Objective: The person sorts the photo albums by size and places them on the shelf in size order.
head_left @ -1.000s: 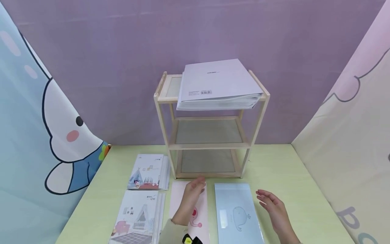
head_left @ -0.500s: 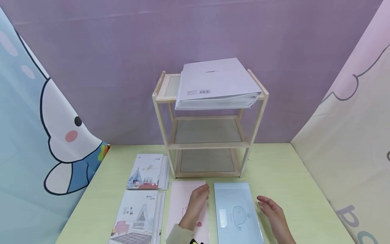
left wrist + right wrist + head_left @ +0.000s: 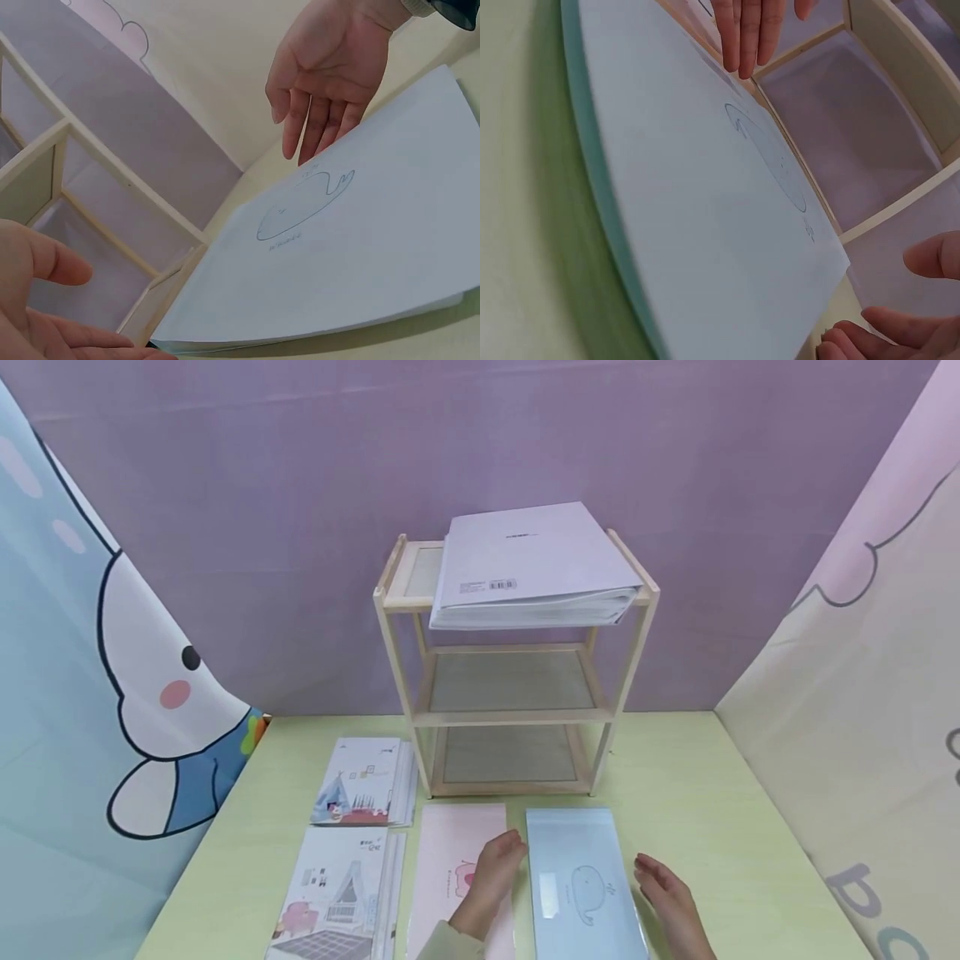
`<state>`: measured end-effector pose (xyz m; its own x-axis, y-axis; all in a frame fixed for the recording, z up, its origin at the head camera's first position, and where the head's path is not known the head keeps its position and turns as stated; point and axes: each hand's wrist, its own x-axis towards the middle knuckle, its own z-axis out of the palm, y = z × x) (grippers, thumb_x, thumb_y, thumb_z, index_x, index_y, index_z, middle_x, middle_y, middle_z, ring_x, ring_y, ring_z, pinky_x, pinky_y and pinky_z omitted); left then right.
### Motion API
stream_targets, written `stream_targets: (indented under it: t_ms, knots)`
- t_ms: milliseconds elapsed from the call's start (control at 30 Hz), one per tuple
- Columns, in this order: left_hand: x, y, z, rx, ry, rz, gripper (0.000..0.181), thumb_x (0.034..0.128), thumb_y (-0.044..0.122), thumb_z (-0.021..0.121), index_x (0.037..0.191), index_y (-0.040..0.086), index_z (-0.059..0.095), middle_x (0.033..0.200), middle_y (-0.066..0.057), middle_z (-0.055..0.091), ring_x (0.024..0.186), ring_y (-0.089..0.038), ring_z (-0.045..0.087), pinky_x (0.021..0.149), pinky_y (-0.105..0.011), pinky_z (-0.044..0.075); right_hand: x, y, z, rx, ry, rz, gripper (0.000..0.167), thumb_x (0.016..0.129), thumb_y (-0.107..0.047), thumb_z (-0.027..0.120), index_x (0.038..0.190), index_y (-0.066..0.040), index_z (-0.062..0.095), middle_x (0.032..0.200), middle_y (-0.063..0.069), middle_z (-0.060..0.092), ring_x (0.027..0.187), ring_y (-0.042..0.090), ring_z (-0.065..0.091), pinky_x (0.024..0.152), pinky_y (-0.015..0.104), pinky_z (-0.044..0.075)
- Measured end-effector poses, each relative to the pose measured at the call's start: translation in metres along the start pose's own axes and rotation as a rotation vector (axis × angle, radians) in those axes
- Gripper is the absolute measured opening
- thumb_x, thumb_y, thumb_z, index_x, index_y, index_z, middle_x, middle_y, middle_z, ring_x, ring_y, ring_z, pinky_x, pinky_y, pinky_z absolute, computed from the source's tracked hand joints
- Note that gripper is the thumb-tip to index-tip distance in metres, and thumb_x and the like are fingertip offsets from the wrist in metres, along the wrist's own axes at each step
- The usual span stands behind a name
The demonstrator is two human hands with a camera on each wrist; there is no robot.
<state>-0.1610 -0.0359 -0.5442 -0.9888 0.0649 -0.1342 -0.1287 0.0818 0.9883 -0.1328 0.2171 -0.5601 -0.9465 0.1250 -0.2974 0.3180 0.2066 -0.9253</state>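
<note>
A light-blue notebook with a whale drawing (image 3: 573, 860) lies flat on the table between my two hands. My left hand (image 3: 491, 877) hovers at its left side, partly over the pink notebook (image 3: 457, 835) with a red cartoon animal, fingers relaxed and holding nothing. To the right of the blue notebook is my right hand (image 3: 670, 900), its fingers loosely extended and nothing in them. The left wrist view shows the whale cover (image 3: 337, 262) with the right hand (image 3: 330, 82) past its far edge. In the right wrist view, a teal edge (image 3: 604, 187) shows beneath the pale cover.
Behind the notebooks stands a three-tier wooden shelf (image 3: 513, 718) with a stack of large white books (image 3: 536, 560) on top. Two stacks of illustrated notebooks, a smaller one (image 3: 360, 781) and a larger one (image 3: 330, 893), lie on the left. Printed cloth hangs around the table (image 3: 720, 810).
My left hand has moved right and nearer to me, from over the pink notebook toward the blue one's left edge. My right hand has shifted slightly toward me. The notebooks stay put.
</note>
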Motion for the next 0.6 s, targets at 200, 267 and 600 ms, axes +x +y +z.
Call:
stream_targets:
  t_ms: [200, 267, 600]
  knots:
    - [-0.003, -0.006, 0.002, 0.031, -0.012, -0.031, 0.055, 0.0924, 0.018, 0.052, 0.129, -0.020, 0.039, 0.130, -0.036, 0.045, 0.122, -0.049, 0.042, 0.102, -0.055, 0.035, -0.004, 0.002, 0.002, -0.035, 0.003, 0.034, 0.052, 0.100, -0.023, 0.042, 0.138, 0.011, 0.033, 0.142, 0.031, 0.034, 0.129, 0.044, 0.036, 0.101, 0.045, 0.040]
    - [-0.004, -0.008, 0.003, 0.042, -0.018, -0.038, 0.055, 0.0924, 0.019, 0.052, 0.130, -0.020, 0.039, 0.130, -0.035, 0.046, 0.122, -0.049, 0.043, 0.101, -0.055, 0.036, -0.006, 0.001, 0.003, -0.049, 0.004, 0.068, 0.054, 0.099, -0.026, 0.043, 0.138, 0.011, 0.033, 0.141, 0.031, 0.035, 0.127, 0.043, 0.041, 0.101, 0.050, 0.038]
    - [-0.012, -0.011, 0.009, 0.033, -0.020, -0.100, 0.059, 0.0910, 0.021, 0.053, 0.131, -0.019, 0.038, 0.133, -0.036, 0.043, 0.123, -0.050, 0.040, 0.102, -0.057, 0.033, -0.015, 0.005, 0.011, -0.138, 0.036, 0.118, 0.058, 0.098, -0.030, 0.045, 0.136, 0.014, 0.035, 0.136, 0.032, 0.039, 0.124, 0.046, 0.041, 0.098, 0.051, 0.041]
